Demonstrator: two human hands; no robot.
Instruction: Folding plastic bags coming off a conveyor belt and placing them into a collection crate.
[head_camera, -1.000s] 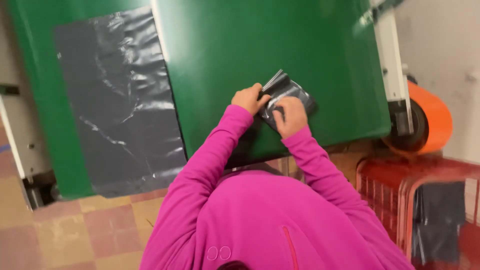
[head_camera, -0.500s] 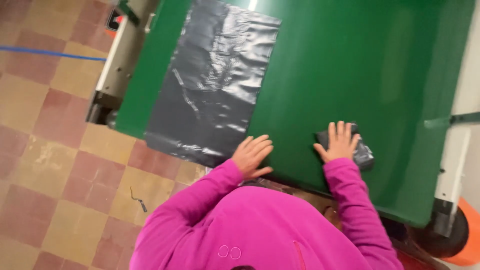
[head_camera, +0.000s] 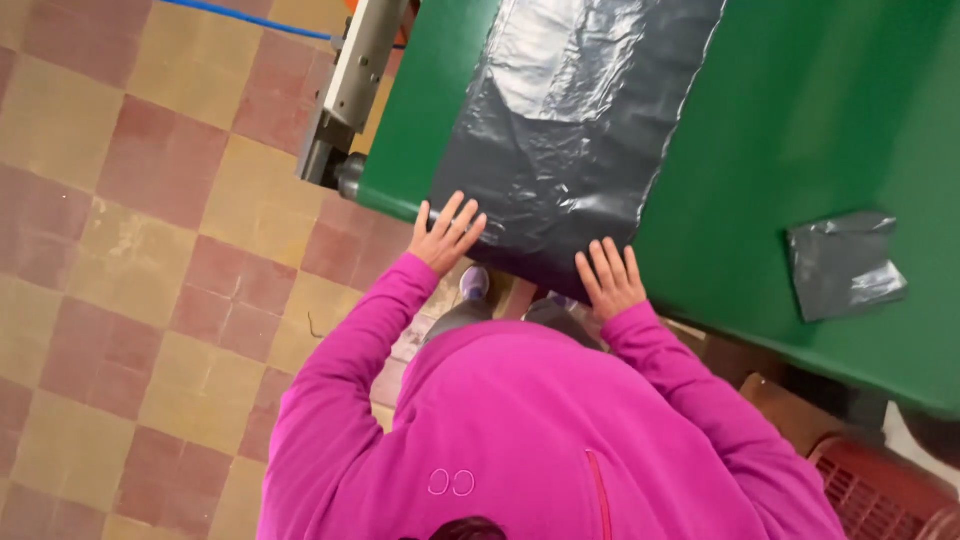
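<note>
A: What is the biggest thing here?

B: The green desk (head_camera: 800, 120), sloping away ahead of both hands. On it lies the dark sheet (head_camera: 570, 130), thin glossy plastic film, wrinkled and shining. Its near edge sits right under the fingertips.

A: And the hands?

B: The left hand (head_camera: 445, 232) rests at the sheet's near left corner, the right hand (head_camera: 610, 280) at the near edge by its right corner. Both are flat, fingers spread; neither grip has closed on anything, they only press down.

A: How would that film handle?

B: Very light and limp, I judge, with no stiffness. It looks slick, so it would slide on the desk and crease or balloon if lifted fast. It could tear if snagged.

A: Where to take it?

B: At the two near corners, pinched between thumb and finger, just where the hands lie.

A: Anything smaller?

B: A folded bag (head_camera: 845, 265) of the same film, well right of the right hand, untouched.
</note>
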